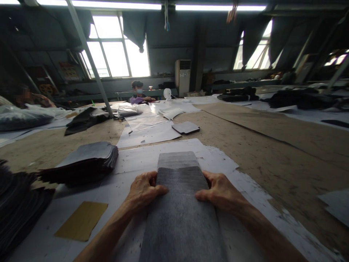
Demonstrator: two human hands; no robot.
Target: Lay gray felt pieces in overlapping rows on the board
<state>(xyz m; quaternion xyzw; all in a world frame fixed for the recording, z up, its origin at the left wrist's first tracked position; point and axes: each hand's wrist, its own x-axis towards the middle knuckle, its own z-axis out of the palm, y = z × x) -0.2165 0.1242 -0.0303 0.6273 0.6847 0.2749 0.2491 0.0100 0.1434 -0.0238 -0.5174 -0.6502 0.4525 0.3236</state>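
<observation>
A long stack of grey fabric pieces (182, 214) lies in front of me on white paper (131, 156). Its far end is fanned into thin layered edges. My left hand (145, 187) grips the stack's left side, thumb on top and fingers curled at the edge. On the opposite side my right hand (218, 189) holds it the same way, the thumb pressed on the upper face. The fingertips under the edges are hidden. To the left sits another pile of cut grey pieces (87, 156), with a tan piece of card (81, 221) nearer me.
A tall pile of dark pieces (19, 207) stands at the left edge. Farther off lie a small grey stack (185, 127), dark cloth (85, 119) and a white fan (167, 94). A metal post (91, 58) rises at left. A masked person (139, 92) sits across the table.
</observation>
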